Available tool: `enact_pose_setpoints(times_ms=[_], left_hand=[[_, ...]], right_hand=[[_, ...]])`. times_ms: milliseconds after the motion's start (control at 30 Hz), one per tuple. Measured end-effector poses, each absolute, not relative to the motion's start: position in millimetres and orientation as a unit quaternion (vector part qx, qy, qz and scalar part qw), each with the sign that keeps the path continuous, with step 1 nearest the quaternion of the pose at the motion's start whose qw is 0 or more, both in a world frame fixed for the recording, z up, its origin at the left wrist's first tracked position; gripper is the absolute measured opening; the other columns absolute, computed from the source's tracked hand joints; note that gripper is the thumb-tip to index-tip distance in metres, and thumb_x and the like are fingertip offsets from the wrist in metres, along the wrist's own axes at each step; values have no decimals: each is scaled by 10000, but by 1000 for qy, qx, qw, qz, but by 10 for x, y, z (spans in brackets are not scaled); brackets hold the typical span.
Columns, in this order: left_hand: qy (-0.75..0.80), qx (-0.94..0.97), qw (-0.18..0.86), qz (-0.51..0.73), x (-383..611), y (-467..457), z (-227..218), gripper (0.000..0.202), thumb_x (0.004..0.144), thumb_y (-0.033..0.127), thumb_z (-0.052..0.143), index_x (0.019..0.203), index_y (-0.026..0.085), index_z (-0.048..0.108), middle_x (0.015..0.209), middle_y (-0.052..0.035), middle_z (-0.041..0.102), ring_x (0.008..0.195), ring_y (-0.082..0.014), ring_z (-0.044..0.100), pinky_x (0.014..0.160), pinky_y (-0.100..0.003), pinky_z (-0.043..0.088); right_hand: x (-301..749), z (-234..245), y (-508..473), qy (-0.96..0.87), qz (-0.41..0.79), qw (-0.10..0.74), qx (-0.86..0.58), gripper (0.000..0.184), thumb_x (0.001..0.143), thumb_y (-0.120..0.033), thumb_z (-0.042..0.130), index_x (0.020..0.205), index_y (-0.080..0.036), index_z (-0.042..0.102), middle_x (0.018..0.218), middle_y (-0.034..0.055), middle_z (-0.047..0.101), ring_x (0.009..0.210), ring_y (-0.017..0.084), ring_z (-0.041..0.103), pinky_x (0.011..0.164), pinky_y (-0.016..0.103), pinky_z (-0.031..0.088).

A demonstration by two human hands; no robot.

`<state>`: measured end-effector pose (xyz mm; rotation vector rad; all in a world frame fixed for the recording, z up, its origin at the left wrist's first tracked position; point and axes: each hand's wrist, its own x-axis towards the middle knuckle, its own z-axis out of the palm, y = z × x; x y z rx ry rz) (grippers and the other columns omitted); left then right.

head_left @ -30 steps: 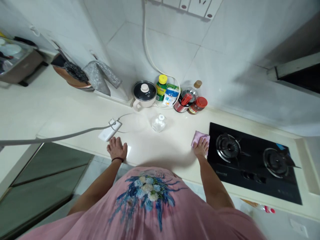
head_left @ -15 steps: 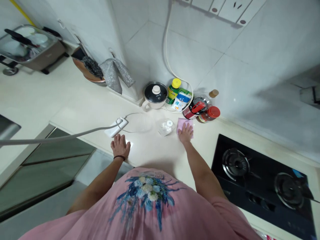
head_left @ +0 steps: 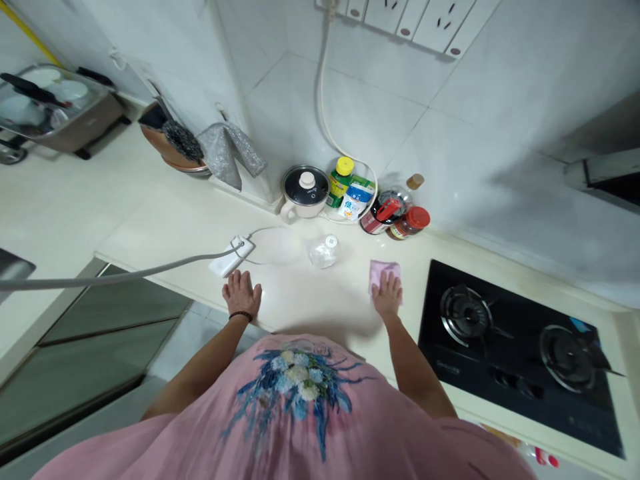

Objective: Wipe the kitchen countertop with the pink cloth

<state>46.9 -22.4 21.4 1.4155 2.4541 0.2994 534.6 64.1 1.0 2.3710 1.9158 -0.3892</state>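
My right hand (head_left: pixel 387 293) lies flat with spread fingers on a small pink cloth (head_left: pixel 384 268), pressing it against the white countertop (head_left: pixel 305 300). The cloth's far part shows beyond my fingertips. Near the counter's front edge my left hand (head_left: pixel 241 293) rests palm down, fingers apart, holding nothing. Just beyond its fingertips is a white power strip (head_left: pixel 231 257) with a grey cable (head_left: pixel 150 272). Between my hands, farther back, stands a clear container (head_left: pixel 324 253) with a white label on top.
Along the wall stand a small lidded pot (head_left: pixel 306 190), a yellow-capped bottle (head_left: pixel 341 181), a white-blue packet (head_left: pixel 357 199), a red-topped bottle (head_left: pixel 383 215) and a red-lidded jar (head_left: pixel 410 223). A black gas stove (head_left: pixel 515 353) lies right of my right hand.
My right hand and the pink cloth have moved back toward me and slightly right, away from the bottles. The left hand stays in place. The view has shifted a little.
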Motion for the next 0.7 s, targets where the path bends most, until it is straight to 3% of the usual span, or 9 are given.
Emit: enact_pose_setpoints(times_ms=[233,400,567,700], left_hand=[[848,494,152,116,451,-226,204,717,1011,469,466,1641,130,419,1764,-206,300,1664,-342,167,1340,-591,97],[844,498,161,116,443,-224,214,733,1008,472,467,1652,129,397,1773,-204,279,1668,-349,143,1338,-609,89],[843,494,168,132,451,-228,208,737,1004,474,458,1651,126,399,1774,-213,266,1665,-365,146,1334,-626,87],[842,493,172,138,447,-227,204,743,997,472,473,1649,124,401,1774,-221,260,1662,-379,148,1330,-640,79]], right_hand=[[5438,89,158,527,-69,-14,847,707,1101,-454,50,1759,-236,189,1834,144,79,1675,351,100,1305,677,137],[4253,28,125,613,-132,-14,779,722,1099,-455,229,1756,-164,163,1821,188,123,1682,369,53,1301,717,88],[3177,61,-155,782,-178,-2,598,728,1080,-444,415,1747,-211,237,1825,119,154,1687,350,56,1336,644,83],[3183,101,-363,824,-178,-2,538,690,1083,-447,466,1726,-249,314,1812,87,229,1679,319,129,1352,578,95]])
